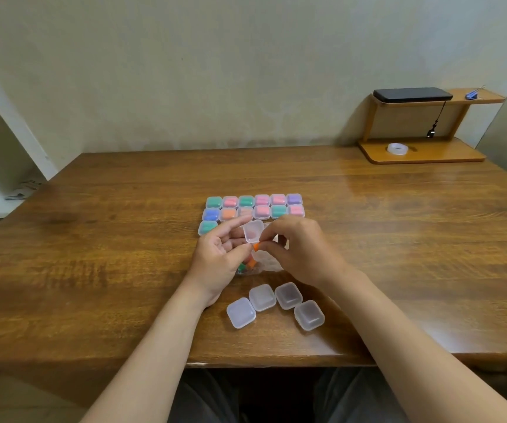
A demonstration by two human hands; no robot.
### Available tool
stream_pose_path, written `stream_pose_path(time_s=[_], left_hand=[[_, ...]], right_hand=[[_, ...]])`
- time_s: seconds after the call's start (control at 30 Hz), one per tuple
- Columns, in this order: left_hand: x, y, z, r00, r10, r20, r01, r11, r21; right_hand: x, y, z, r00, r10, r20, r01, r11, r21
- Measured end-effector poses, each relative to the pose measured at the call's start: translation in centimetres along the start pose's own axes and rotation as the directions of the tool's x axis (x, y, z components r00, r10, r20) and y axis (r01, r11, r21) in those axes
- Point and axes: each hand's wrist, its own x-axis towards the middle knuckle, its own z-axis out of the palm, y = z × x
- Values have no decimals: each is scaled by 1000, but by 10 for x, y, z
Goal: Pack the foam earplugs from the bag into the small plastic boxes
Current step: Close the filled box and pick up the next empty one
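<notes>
My left hand (220, 253) holds a small clear plastic box (253, 231) with its lid open, above the table. My right hand (299, 250) pinches an orange foam earplug (256, 246) just below the box. Under both hands lies the clear bag (253, 264) with a few orange and green earplugs inside. Several shut boxes filled with coloured earplugs (253, 206) stand in rows behind the hands. Several empty clear boxes (275, 305) sit on the table in front of the hands.
The wooden table (93, 254) reaches to a wall at the back. A small wooden shelf (423, 154) at the back right carries a roll of tape (397, 148) and a dark phone (412, 94). The table's front edge is close under my forearms.
</notes>
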Motion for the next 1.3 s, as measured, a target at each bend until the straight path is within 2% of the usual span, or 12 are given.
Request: stream_pose_path(time_s=[0.43,0.63,0.73,0.83,0.93,1.13,1.3], left_hand=[[-3,3,-1,1000,-11,-23,10,998,-57],[-4,8,1,998,-33,-58,26,992,-127],[-4,9,2,996,-54,-72,44,989,-140],[-2,8,1,993,-76,-88,60,983,-175],[-1,8,0,990,-113,-88,90,968,-235],[0,5,-1,986,-124,-108,98,972,-214],[1,5,-1,984,-137,-111,110,969,-221]], right_hand=[[0,11,10,999,-28,-37,29,999,17],[-3,19,-8,970,131,-203,-113,989,97],[-5,25,-14,964,232,-131,-232,973,18],[-9,27,-14,964,259,-61,-260,966,4],[-8,22,-11,965,262,8,-262,965,21],[0,13,-2,977,159,144,-165,986,25],[3,10,-2,968,165,188,-174,984,35]])
